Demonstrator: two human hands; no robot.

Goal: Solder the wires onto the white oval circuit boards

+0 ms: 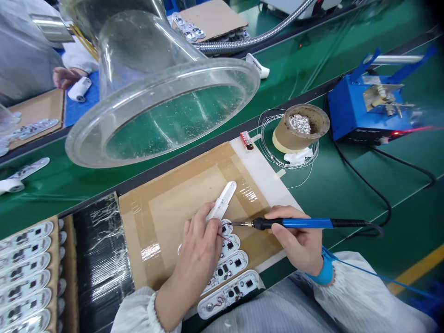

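Observation:
My right hand (296, 236) grips a soldering iron (307, 223) with a blue handle, its tip pointing left onto the end of a white circuit board (227, 226). My left hand (201, 240) is closed over that board, a thin red wire (225, 237) coming out at its fingertips. Its fingers cover most of the board. Just beyond them a long white rounded piece (223, 201) lies at a slant, touching or very near the fingers. More populated circuit boards (229, 294) lie in a row toward me. Brown cardboard (166, 199) lies beneath.
A clear fume hood (163, 159) hangs over the bench. At right are a solder wire coil (265, 145), a pot of metal shavings (301, 124), a small red box (246, 141) and a blue iron station (360, 108). Stacked boards (24, 273) stand left. A co-worker's hand (67, 77) shows opposite.

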